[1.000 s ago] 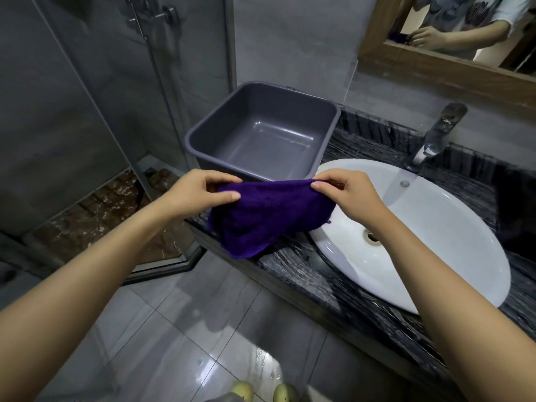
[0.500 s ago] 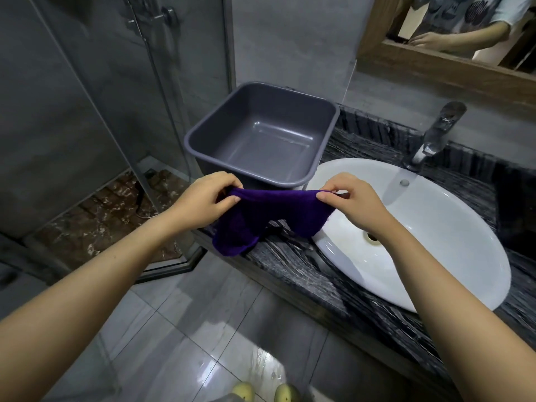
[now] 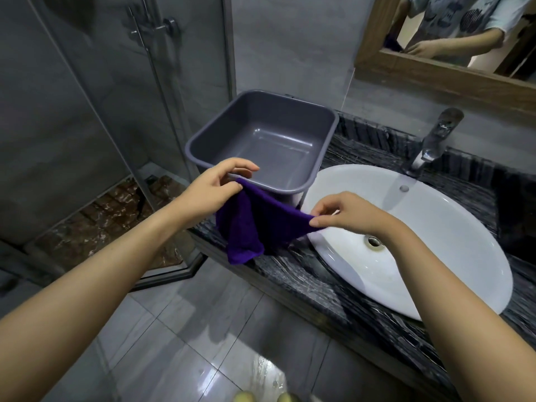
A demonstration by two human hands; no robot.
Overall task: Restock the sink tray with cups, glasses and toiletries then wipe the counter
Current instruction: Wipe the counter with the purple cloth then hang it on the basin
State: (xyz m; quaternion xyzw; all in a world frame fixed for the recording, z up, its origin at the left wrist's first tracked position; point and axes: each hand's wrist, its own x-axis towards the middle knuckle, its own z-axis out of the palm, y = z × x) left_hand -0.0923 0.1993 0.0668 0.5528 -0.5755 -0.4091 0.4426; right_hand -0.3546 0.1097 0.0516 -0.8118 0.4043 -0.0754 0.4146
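Observation:
A purple cloth (image 3: pixel 258 224) hangs between my two hands above the left end of the dark marble counter (image 3: pixel 293 274). My left hand (image 3: pixel 214 187) pinches one top corner in front of the grey plastic tub (image 3: pixel 261 140). My right hand (image 3: pixel 345 211) pinches the other corner lower down, over the white sink's (image 3: pixel 429 242) left rim. The cloth's lower folds droop onto the counter edge. The tub stands on the counter with nothing in it.
A chrome faucet (image 3: pixel 435 140) rises behind the sink. A wood-framed mirror (image 3: pixel 435 74) hangs on the wall above. A glass shower enclosure (image 3: pixel 116 111) stands at the left. Grey floor tiles (image 3: pixel 188 329) lie below the counter edge.
My right hand has dropped lower and toward me with its corner, while my left hand rose toward the tub. The cloth went from a flat spread to a slanted, folded drape.

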